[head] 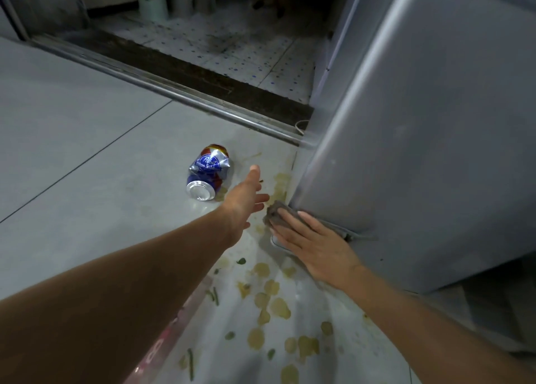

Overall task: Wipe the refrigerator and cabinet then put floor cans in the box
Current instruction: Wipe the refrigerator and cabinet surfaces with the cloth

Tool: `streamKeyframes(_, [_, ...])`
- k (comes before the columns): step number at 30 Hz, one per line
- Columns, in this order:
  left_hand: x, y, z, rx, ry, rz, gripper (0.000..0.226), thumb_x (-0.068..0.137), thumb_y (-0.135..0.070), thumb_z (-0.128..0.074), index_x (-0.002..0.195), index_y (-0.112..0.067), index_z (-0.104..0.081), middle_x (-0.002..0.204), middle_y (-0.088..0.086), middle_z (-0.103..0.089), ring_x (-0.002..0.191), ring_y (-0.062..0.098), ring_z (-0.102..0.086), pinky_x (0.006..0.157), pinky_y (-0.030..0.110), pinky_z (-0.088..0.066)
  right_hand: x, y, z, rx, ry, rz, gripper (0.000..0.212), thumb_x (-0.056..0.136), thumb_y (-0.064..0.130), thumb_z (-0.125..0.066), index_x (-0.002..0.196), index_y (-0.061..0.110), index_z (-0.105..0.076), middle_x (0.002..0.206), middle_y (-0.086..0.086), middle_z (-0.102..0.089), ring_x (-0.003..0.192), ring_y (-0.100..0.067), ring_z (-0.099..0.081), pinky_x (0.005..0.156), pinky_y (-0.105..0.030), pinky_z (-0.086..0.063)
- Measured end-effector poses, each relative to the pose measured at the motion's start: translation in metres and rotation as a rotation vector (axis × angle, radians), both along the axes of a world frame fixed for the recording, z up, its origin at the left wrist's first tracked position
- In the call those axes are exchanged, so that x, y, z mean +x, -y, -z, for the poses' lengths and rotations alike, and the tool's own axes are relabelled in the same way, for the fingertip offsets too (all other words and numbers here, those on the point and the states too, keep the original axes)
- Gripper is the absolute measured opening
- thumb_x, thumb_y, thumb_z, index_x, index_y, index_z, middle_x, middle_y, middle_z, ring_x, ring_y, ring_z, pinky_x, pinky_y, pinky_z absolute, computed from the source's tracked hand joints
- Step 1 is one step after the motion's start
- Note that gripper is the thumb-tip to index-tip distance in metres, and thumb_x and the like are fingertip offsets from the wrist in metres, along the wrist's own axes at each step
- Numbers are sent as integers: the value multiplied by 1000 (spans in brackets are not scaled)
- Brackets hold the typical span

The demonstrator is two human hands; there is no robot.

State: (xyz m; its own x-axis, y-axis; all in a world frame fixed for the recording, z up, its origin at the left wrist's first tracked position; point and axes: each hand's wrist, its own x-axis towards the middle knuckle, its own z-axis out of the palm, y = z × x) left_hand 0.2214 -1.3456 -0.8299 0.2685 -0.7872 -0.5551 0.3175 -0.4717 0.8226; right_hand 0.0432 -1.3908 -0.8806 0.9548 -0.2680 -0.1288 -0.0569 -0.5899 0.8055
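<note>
- Head view: crushed blue-and-silver beer can [208,172] lies on the grey tiled floor [87,157], open tile to its left, grey refrigerator [420,137] corner right.
- Left hand [245,198] beside the can, fingers straight, empty.
- Right hand [313,243], fingers flat, presses a grey cloth [275,215] against the refrigerator's bottom edge.

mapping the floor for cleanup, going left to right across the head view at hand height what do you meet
crushed beer can lying on its side → left hand, open and reaching out beside the can → grey cloth → right hand pressing the cloth flat at the bottom corner → grey refrigerator
</note>
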Motion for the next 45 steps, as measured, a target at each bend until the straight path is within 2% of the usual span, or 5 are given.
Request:
streamKeyframes(15, [-47,8,-2,-226,147,-53,38,99,-34,-32,80,-22,-63,81,-7,-64,69,0,-59,67,21,-37,-59,23,-22,-202,548,-100,61,88,9,-40,147,22,-29,152,8,-30,142,-26,-24,117,-42,0])
streamKeyframes(20, [-59,-1,-5,-226,329,-43,26,95,-28,-38,104,-15,-59,110,5,-60,104,19,-53,88,38,-36,-89,11,3,-95,81,-42,69,77,19,-53,142,23,-32,148,8,-39,139,-15,-19,117,-39,9])
streamKeyframes(29, [-83,5,1,-191,601,-28,70,69,-46,-76,121,-15,-42,119,3,-58,108,23,-58,96,42,-48,-125,41,-72,-232,738,-140,53,96,9,-37,147,21,-29,151,3,-28,141,-30,-22,116,-44,-7])
streamKeyframes(37, [-88,11,4,-158,809,-103,72,63,-55,-76,112,-15,-41,111,3,-53,108,24,-54,91,35,-45,-178,19,-4,-69,-39,7,69,85,32,-55,146,34,-24,154,10,-14,144,-18,-8,112,-41,14])
streamKeyframes(45, [-91,10,14,-234,745,-141,76,66,-51,-76,122,-16,-38,123,6,-55,111,23,-55,98,40,-45,-218,38,-51,-119,821,63,55,92,6,-30,145,23,-26,153,0,-17,138,-34,-19,115,-48,-12])
